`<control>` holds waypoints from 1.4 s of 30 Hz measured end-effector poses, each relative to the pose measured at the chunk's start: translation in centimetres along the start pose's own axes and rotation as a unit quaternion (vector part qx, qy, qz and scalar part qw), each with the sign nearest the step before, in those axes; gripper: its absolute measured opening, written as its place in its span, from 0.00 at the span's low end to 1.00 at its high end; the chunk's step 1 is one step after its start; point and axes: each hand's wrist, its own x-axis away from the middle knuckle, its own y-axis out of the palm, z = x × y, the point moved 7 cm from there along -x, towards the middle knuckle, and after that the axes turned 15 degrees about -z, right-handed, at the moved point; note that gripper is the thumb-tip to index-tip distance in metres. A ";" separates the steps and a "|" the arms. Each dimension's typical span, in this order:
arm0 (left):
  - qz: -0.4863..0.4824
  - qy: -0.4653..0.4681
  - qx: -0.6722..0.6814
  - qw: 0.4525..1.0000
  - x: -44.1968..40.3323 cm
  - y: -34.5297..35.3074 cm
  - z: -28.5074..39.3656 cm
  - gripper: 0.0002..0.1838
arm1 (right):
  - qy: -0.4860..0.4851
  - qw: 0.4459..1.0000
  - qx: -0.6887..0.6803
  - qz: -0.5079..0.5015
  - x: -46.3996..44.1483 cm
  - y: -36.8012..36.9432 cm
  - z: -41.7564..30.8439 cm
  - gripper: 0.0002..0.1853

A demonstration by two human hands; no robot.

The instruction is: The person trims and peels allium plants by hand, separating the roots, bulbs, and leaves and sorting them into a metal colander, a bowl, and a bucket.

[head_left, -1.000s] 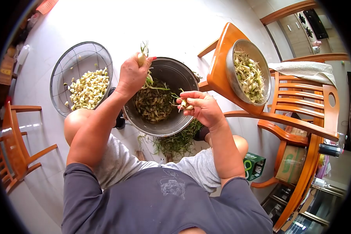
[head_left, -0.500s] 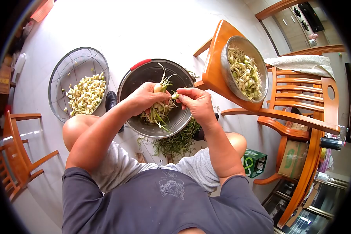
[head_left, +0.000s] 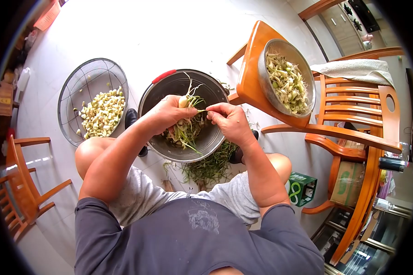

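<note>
Above the dark metal pot (head_left: 211, 145), my left hand (head_left: 168, 112) is closed round a bunch of sprouted bulbs (head_left: 188, 128) with thin green shoots and pale roots. Just to its right, my right hand (head_left: 228, 120) pinches the tip of a small green piece that reaches out from the left fingers. The two hands are a small gap apart. Under the hands, the inside of the pot is partly hidden by the bunch. A mesh basket (head_left: 71, 94) of pale peeled cloves stands on the floor at the left.
A metal bowl (head_left: 264, 82) of unpeeled bulbs stands on a wooden chair (head_left: 248, 87) at the right. Green trimmings (head_left: 209, 167) lie below the pot. A green box (head_left: 301, 189) is by the right knee; another chair (head_left: 27, 185) stands at the far left.
My left hand has come down from the pot's upper rim to over its middle. My right hand has moved up beside it, and the small bulbs seen between its fingers earlier no longer show there.
</note>
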 end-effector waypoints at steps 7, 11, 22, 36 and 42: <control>0.001 0.012 -0.030 0.999 -0.6 0.6 0.2 0.11 | -0.014 0.994 0.097 0.051 0.4 0.5 -1.0 0.07; 0.025 -0.022 -0.060 0.998 0.0 1.2 1.4 0.10 | 0.006 0.968 0.178 0.179 0.3 -1.0 -0.6 0.07; -0.028 0.007 0.179 0.983 -0.2 1.9 0.8 0.10 | 0.267 0.952 0.119 -0.092 9.2 -6.3 4.3 0.19; -0.098 -0.001 0.137 0.986 -3.0 7.3 1.6 0.09 | -0.081 0.992 0.072 0.068 7.3 -2.5 -2.3 0.06; -0.065 0.068 0.230 0.969 -3.6 6.3 3.3 0.06 | -0.097 0.950 -0.125 0.268 9.8 -12.0 -5.2 0.06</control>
